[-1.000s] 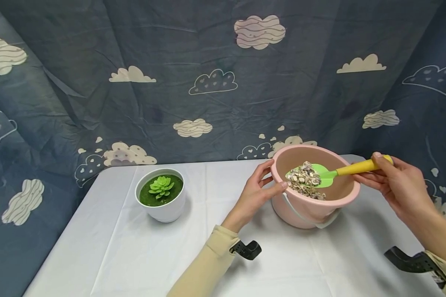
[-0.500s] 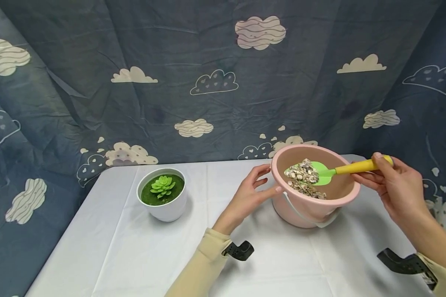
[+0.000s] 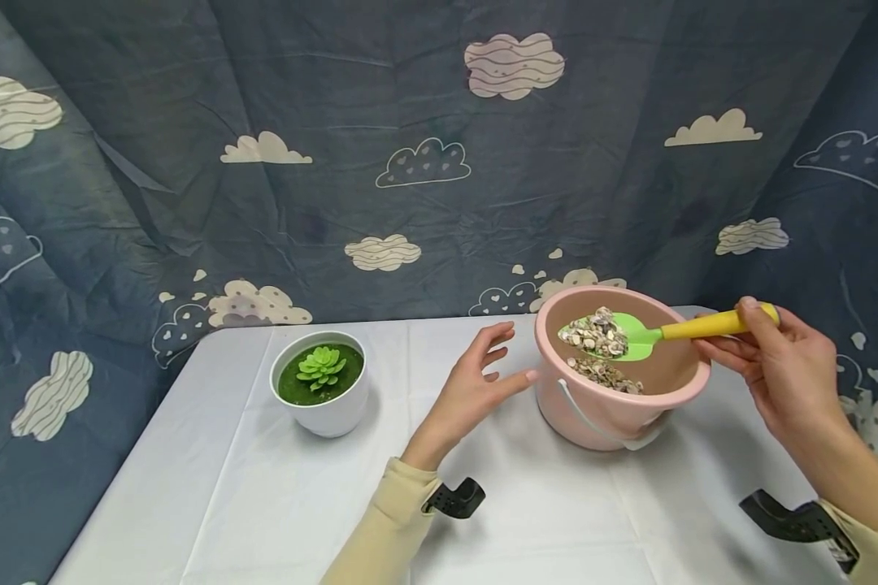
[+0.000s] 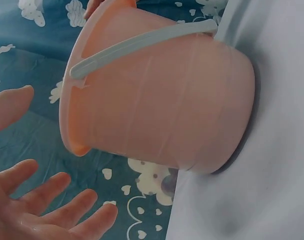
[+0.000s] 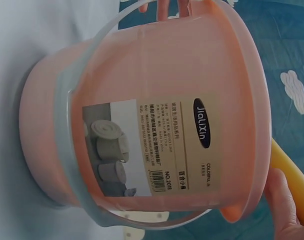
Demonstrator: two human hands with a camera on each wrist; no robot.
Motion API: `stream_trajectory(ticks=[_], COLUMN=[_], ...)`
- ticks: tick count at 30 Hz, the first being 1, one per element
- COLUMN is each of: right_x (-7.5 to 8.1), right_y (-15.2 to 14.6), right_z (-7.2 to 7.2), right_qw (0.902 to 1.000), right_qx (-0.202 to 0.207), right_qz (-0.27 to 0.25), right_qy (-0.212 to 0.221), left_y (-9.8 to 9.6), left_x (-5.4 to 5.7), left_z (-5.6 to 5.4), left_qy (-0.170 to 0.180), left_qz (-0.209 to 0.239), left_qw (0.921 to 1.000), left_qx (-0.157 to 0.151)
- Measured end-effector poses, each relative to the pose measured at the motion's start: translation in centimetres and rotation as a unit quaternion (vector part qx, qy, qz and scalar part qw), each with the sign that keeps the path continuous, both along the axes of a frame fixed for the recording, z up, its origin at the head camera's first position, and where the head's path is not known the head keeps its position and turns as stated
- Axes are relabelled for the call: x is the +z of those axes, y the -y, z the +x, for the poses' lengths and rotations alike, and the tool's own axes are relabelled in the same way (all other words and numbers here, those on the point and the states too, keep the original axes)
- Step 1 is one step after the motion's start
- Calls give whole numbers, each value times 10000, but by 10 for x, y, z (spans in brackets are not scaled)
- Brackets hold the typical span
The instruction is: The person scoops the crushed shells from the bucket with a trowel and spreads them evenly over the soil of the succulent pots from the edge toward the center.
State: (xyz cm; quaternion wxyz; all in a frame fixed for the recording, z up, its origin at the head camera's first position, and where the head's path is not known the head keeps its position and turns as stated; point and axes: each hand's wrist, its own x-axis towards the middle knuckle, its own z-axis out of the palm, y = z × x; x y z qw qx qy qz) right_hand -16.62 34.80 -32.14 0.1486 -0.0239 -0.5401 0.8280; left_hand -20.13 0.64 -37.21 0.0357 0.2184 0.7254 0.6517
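Observation:
A pink bucket [image 3: 593,414] with a pale handle [image 5: 66,130] stands at the right of the table, with loose woody-looking flakes [image 3: 606,374] at its bottom. My right hand [image 3: 790,366] grips the yellow handle of a small green trowel [image 3: 640,335]. The blade, heaped with the same mottled flakes, is over the bucket's opening. To the left of the bucket, my left hand [image 3: 471,390] is held with fingers spread, apart from the rim. In the left wrist view that hand [image 4: 46,200] is bare and holds nothing.
A white pot [image 3: 329,414] holding a green succulent [image 3: 319,368] stands on the left part of the white-covered table [image 3: 285,504]. Behind the table hangs a dark blue cloth [image 3: 322,203] with cloud prints.
My left hand has let go of the bucket's rim and moved left, away from it. The loaded trowel has risen slightly over the bucket in my right hand.

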Motion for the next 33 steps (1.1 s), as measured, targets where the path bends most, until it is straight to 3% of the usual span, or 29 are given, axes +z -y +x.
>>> stream_trajectory(ticks=[5, 13, 33], right_x=[3, 9, 14], right_y=[4, 13, 53], right_z=[0, -1, -15], right_qw=[9999, 9997, 9978], right_qx=[-69, 165, 582], right_qz=[56, -153, -306], right_qy=[-132, -98, 13], left_y=[7, 22, 59], left_x=[3, 9, 23], left_z=[1, 0, 2], left_qy=[-107, -443, -807], left_qz=[-175, -605, -1323], left_qw=[9997, 9968, 9856], left_qx=[147, 285, 678])
